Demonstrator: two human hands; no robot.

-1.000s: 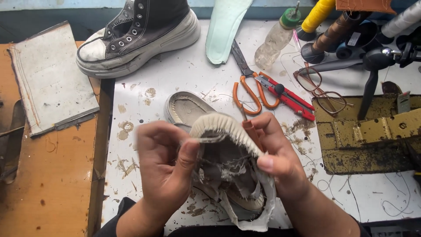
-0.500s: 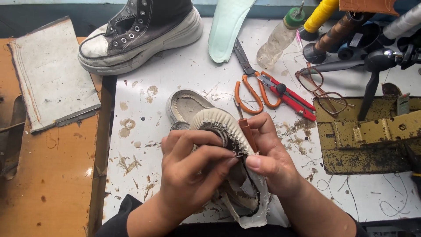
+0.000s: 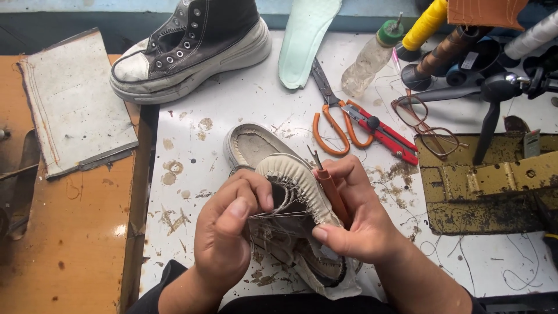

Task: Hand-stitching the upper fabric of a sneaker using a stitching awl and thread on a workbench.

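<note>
I've got the worn shoe (image 3: 296,227) up off the worktop (image 3: 232,116), near centre, between both hands. Left hand (image 3: 229,232): thumb & forefinger pinch a taut thread (image 3: 279,215) running across the shoe's opening. Right hand (image 3: 354,218): fingers wrapped round the shoe's side, orange-handled awl (image 3: 331,195) clamped against it, tip pointing far. To do this well, I'd say: keep thread tension even, pull along the stitch line, brace the upper w/ the right so it doesn't twist.

Vs 0.5 s ago: left hand sits lower & more to the left, uncovering the pleated toe; thread now drawn tight.
</note>
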